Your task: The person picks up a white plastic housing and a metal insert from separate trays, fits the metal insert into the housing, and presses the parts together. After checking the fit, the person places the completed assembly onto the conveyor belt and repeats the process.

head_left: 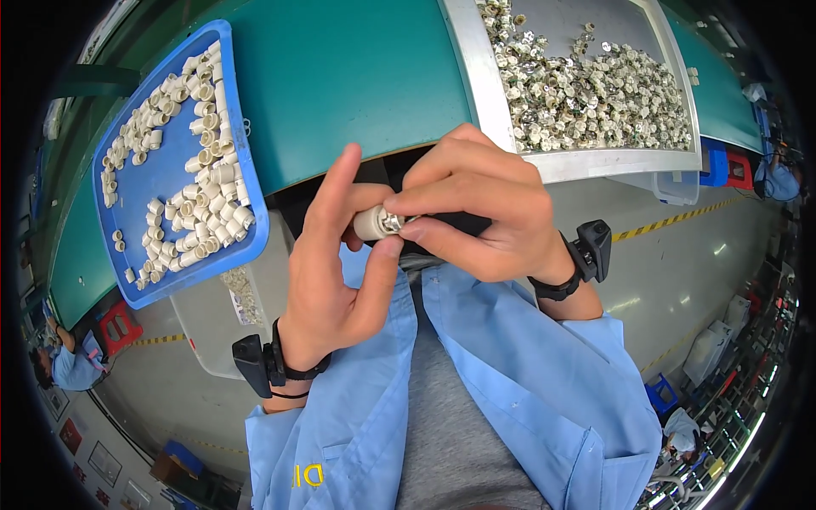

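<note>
A short off-white cylindrical shell (368,223), much like a lamp-holder body, is held between the thumb and fingers of my left hand (327,285). Its open end faces right. There, the thumb and index finger of my right hand (489,208) pinch a small metal-and-white insert (393,222) that sits at or partly inside the mouth. How deep it sits I cannot tell, as my fingertips cover part of it. Both hands are close together just in front of the table's near edge, above my lap.
A blue tray (257,223) of off-white shells stands at left on the green table (357,76). At right, a metal-rimmed tray (484,72) holds a heap of small metal-and-white parts. A clear plastic bin (194,327) is below the blue tray. Other people (76,361) sit farther off.
</note>
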`<move>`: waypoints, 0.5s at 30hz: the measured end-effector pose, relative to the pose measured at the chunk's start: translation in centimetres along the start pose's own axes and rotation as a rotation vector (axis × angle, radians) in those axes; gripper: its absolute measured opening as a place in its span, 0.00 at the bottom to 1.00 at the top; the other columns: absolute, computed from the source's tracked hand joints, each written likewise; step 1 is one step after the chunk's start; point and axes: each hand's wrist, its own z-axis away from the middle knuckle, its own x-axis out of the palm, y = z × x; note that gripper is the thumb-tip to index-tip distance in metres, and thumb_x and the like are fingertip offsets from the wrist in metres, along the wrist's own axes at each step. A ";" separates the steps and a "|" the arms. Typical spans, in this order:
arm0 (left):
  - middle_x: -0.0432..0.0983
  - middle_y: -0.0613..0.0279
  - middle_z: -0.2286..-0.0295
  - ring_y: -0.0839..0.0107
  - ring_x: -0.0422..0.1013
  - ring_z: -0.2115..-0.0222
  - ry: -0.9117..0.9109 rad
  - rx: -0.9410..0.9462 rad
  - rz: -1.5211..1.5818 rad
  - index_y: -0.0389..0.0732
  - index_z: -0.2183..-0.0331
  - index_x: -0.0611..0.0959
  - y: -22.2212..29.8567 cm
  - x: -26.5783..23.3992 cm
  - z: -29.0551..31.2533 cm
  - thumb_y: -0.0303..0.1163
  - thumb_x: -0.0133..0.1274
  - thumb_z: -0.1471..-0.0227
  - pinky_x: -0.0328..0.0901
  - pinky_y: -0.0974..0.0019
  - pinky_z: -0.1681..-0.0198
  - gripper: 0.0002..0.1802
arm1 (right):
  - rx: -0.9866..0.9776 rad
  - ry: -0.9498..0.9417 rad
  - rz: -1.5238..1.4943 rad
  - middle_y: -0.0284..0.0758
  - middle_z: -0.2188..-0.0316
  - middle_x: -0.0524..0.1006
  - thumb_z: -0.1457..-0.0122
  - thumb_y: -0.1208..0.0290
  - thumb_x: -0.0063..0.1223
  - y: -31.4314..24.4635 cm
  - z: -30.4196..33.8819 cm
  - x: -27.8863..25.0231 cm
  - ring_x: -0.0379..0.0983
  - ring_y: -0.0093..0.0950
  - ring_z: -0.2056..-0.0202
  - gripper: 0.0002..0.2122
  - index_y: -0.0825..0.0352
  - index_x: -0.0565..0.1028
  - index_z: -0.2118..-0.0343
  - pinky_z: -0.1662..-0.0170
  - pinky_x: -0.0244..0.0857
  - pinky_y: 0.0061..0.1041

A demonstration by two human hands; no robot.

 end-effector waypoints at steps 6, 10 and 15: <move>0.78 0.53 0.64 0.69 0.70 0.73 -0.021 0.064 -0.085 0.29 0.39 0.65 1.2 -0.4 -0.3 0.17 0.58 0.51 0.65 0.69 0.72 0.37 | -0.032 -0.045 -0.029 0.34 0.74 0.79 0.58 0.82 0.67 -0.4 -0.3 -1.1 0.73 0.27 0.74 0.11 0.67 0.83 0.68 0.68 0.60 0.26; 0.78 0.53 0.64 0.68 0.70 0.74 -0.079 0.012 -0.127 0.29 0.41 0.68 1.7 -0.7 -0.5 0.17 0.60 0.52 0.66 0.69 0.73 0.36 | -0.032 -0.108 -0.048 0.35 0.74 0.79 0.58 0.82 0.67 -0.5 -0.3 -1.5 0.73 0.28 0.74 0.10 0.67 0.83 0.69 0.68 0.61 0.26; 0.79 0.54 0.62 0.71 0.72 0.71 -0.116 -0.146 0.012 0.29 0.43 0.70 0.9 -0.6 0.0 0.19 0.60 0.49 0.67 0.68 0.69 0.32 | 0.029 -0.155 -0.028 0.37 0.71 0.79 0.55 0.82 0.65 -0.1 0.0 -1.2 0.73 0.29 0.71 0.11 0.69 0.82 0.66 0.66 0.63 0.27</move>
